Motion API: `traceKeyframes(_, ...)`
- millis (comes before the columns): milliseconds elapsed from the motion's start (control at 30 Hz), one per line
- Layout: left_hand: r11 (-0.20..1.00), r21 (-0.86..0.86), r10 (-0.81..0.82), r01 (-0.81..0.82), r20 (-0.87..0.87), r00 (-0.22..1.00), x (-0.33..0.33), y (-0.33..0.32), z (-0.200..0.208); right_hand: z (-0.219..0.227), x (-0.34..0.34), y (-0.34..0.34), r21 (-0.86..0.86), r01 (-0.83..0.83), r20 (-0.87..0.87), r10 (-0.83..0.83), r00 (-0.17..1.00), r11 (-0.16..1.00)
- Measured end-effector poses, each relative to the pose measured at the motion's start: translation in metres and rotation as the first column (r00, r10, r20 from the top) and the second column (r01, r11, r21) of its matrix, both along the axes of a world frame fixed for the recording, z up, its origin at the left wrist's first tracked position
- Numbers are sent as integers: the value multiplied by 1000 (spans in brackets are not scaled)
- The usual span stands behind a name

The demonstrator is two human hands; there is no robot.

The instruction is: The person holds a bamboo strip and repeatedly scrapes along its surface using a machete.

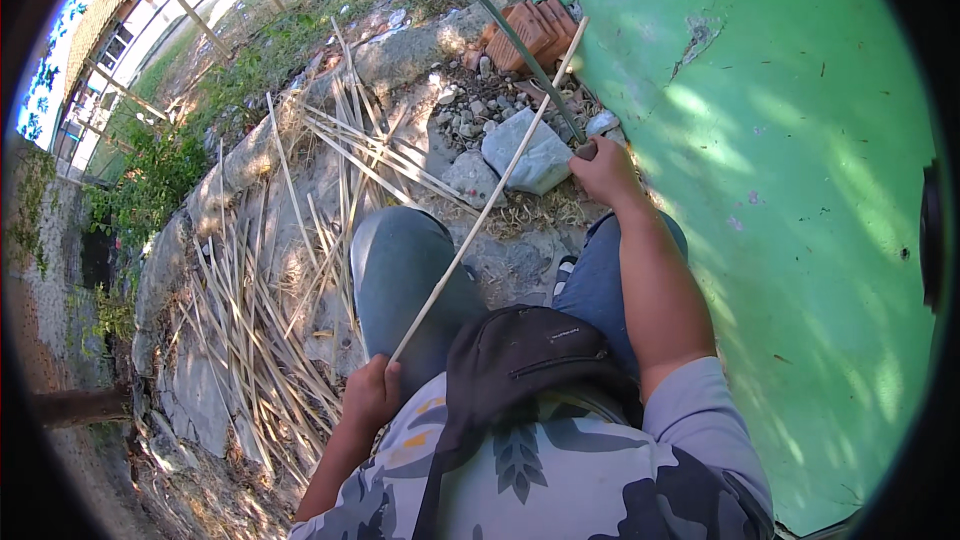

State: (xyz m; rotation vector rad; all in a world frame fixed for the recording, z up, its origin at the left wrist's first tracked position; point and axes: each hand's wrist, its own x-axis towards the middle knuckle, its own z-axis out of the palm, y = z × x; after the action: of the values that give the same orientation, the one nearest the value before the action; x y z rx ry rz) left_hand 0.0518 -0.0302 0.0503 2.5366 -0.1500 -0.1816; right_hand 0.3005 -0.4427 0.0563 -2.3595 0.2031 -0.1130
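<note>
My left hand (370,392), beside my left knee, is closed around the lower end of a long, pale bamboo strip (490,202). The strip slants up and away to the right, its far end near some bricks. Further forward on the right, my right hand (603,172) grips the handle of a machete (515,43). Its long, narrow blade points away and to the left. Strip and blade cross in view near the strip's far end; whether they touch, I cannot tell.
Many loose bamboo strips (255,330) lie on the rocky ground at left. Ahead are a large pale stone (528,152), gravel (465,118) and stacked orange bricks (530,35). A green painted surface (790,200) fills the right side. Green plants (155,185) grow at far left.
</note>
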Motion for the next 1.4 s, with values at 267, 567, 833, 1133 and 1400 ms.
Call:
traceKeyframes(267, 999, -29, 39, -39, -7, 999, -3, -1, -2, 15, -25, 22, -130, -321, 79, 332, 940, 938)
traceKeyframes(567, 999, -7, 38, -38, 22, 999, -4, -5, -2, 8, -10, 25, -68, -342, -74, 337, 939, 937)
traceKeyframes(833, 999, 21, 51, -50, -34, 998, -3, -4, 0, 6, -28, 42, -61, -460, -61, 457, 887, 886)
traceKeyframes(1133, 996, 48, 78, -77, -30, 996, -3, -9, -1, 1, -10, 33, -75, -540, -198, 519, 832, 838)
traceKeyframes(1400, 993, 74, 94, -92, -30, 995, -8, -10, 0, 4, -35, 58, -267, -634, -176, 611, 772, 725)
